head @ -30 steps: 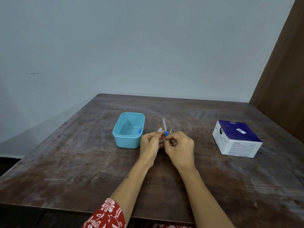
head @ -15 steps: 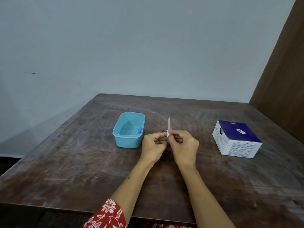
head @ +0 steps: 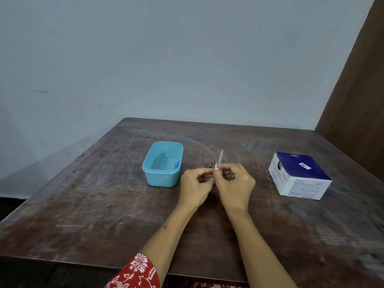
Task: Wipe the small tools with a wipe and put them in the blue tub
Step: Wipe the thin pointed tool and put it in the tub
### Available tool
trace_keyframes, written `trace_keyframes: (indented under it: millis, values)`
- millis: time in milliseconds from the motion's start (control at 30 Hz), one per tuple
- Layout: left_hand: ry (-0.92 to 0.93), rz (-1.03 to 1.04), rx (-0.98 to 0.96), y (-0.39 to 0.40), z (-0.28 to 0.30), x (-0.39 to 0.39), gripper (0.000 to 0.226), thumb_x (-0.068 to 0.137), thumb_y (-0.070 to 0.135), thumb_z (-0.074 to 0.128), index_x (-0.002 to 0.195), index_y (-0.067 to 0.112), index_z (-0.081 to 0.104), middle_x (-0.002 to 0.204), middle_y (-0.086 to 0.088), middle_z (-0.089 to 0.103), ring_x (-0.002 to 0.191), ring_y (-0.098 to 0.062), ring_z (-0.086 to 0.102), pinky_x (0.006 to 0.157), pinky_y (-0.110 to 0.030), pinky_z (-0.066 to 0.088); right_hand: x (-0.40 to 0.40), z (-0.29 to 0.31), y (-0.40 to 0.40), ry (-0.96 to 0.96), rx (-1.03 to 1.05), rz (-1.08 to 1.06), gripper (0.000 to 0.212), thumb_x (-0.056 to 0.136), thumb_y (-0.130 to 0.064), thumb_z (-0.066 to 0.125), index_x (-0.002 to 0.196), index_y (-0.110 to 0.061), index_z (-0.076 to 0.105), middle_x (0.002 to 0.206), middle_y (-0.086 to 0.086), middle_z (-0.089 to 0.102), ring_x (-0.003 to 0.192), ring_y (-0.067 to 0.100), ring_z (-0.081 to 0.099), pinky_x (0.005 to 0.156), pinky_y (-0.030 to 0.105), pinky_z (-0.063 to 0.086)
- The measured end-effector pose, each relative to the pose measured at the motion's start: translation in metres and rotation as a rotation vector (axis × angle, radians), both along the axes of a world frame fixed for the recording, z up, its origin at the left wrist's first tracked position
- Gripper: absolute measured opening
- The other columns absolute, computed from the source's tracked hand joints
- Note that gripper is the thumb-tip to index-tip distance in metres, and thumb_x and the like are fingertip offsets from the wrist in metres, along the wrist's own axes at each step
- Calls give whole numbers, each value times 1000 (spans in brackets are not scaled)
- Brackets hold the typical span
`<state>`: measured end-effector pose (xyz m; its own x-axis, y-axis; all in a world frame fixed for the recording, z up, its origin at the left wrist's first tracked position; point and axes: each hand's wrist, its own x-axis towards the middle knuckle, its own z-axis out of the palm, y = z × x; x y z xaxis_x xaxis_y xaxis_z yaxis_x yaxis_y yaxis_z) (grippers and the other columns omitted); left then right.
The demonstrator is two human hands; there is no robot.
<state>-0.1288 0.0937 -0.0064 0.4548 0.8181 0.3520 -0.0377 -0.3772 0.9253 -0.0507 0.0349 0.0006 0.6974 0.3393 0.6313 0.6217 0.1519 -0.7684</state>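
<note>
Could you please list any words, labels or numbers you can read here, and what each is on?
"BD", faint, on the dark blue top of the cardboard box.
White sticker on that top: code too small to read.
Printed panels on the box's white sides: too blurred to read.
Blue tub: no text visible.

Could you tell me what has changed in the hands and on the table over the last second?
The slim tool, pinched first by the left hand, is now pinched at its lower end by the right hand; its blue section is now hidden. Its tip has swung from left-leaning to right-leaning. Whether the left hand touches it now is unclear. The blue tub, the small blue item inside it and the box stayed put.
</note>
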Motion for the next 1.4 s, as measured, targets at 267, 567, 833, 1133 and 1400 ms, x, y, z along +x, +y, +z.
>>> trace_keyframes:
  millis: [267,567,833,1133,1400]
  values:
    - [117,-43,41,-2,-4,4,34,63,16,60,93,10,74,80,-7,74,73,-18,71,74,-40,59,5,5,-1,21,120,-114,19,76,7,66,85,-8,73,80,-3,63,72,5,59,65,5,44]
    - [97,-62,6,-1,-5,3,25,74,-2,65,97,5,73,85,-12,74,77,-22,71,76,-42,59,5,4,-2,18,89,-99,19,78,6,65,87,-9,73,82,-3,63,72,-5,59,65,4,42]
    - [25,-63,-72,3,-6,3,33,67,8,58,97,7,73,86,-11,74,81,-21,71,76,-40,59,2,1,0,29,-10,-27,18,73,2,69,79,-14,72,74,-4,63,63,7,61,60,14,49]
    - [21,-75,-113,4,-5,3,30,71,0,56,94,8,74,83,-14,73,76,-26,71,71,-37,58,2,-1,0,-3,-46,-39,15,72,0,70,77,-14,71,74,-4,64,64,8,62,63,22,53]
    - [72,-107,-92,3,-6,3,27,74,-1,61,98,5,72,87,-15,73,81,-27,71,76,-45,58,4,2,-1,23,19,-67,20,77,6,65,89,-8,73,84,-3,65,68,2,60,67,7,47]
